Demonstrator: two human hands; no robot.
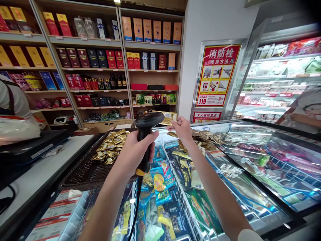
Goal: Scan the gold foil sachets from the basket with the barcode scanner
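My left hand (pixel 132 150) is wrapped round a black barcode scanner (pixel 144 140), upright with its head at the top and a cable hanging from its base. My right hand (pixel 182 129) pinches the right edge of a small gold packet (pixel 167 117), whose white barcode label faces me just beyond the scanner's head. To the left, a brown wicker basket (pixel 82 175) holds a heap of gold packets (pixel 110 145). More gold packets (pixel 203 139) lie in a pile right of my right hand, on the freezer's glass. The scanner's head partly hides the held packet.
Below my hands a chest freezer holds bagged ice creams (pixel 160 182) between white wire dividers (pixel 179 187). A counter (pixel 75 147) runs along the left. Shelves of boxes (pixel 147 30) stand behind. People are at the left and right edges.
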